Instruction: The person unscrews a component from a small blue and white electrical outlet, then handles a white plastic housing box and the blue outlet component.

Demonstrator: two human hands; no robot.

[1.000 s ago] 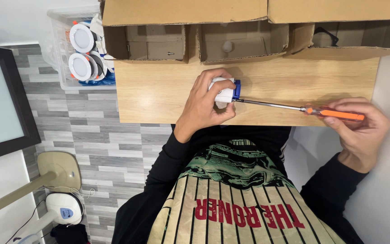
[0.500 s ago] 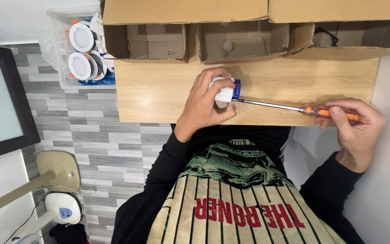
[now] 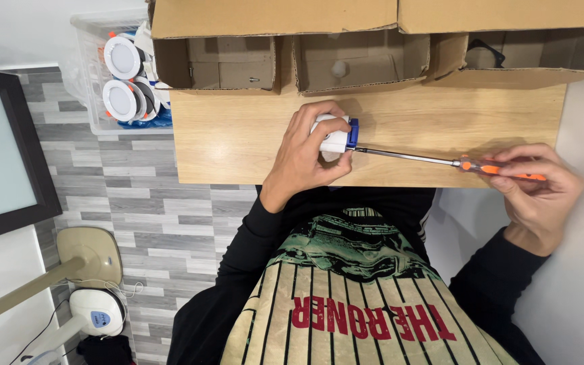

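Note:
My left hand (image 3: 305, 159) is closed around a small white part with a blue end piece (image 3: 338, 134), held just above the near edge of the wooden table (image 3: 231, 138). My right hand (image 3: 539, 196) grips the orange handle of a long screwdriver (image 3: 495, 167). Its thin metal shaft runs left, and the tip meets the blue end of the white part. Both sleeves are black.
Open cardboard boxes (image 3: 217, 64) line the far side of the table; one holds a small white piece (image 3: 338, 67). A clear plastic bin (image 3: 96, 81) with round white lamp fittings (image 3: 122, 57) stands at the left. A dark-framed panel (image 3: 1, 149) and a fan base (image 3: 89, 253) are on the floor side.
My right hand has shifted its fingers along the orange screwdriver handle, turning it. The left hand and the white part have stayed in place.

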